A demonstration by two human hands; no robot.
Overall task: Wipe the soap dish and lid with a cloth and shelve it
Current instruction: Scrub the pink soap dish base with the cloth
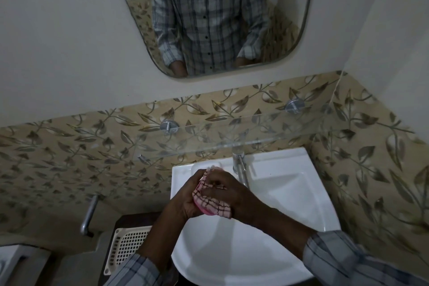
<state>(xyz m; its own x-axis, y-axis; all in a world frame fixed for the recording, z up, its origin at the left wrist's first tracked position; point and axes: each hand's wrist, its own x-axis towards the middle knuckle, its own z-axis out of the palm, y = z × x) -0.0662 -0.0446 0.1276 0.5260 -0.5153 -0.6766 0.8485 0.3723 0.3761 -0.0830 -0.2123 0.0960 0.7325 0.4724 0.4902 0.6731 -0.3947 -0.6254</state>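
Two hands (pixel 185 202) (pixel 234 195), one cloth (pixel 217 204), one soap dish (pixel 203 210), one sink (pixel 283 193).

place: home bathroom | evidence: white washbasin (pixel 267 251); tap (pixel 240 167); wall mirror (pixel 209 18); glass shelf (pixel 232 133)

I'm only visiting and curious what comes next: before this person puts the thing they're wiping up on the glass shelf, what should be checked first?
1. Grip: left hand and right hand both curl round the pink checked cloth: ok.
2. Pink plastic soap dish inside the cloth, only its edge showing: ok.
3. Lid wiped: hidden, cannot tell.
4. Dish dry: cannot tell.
5. Clear glass shelf in place above the white sink: ok.
6. Chrome tap off, no stream visible: ok.
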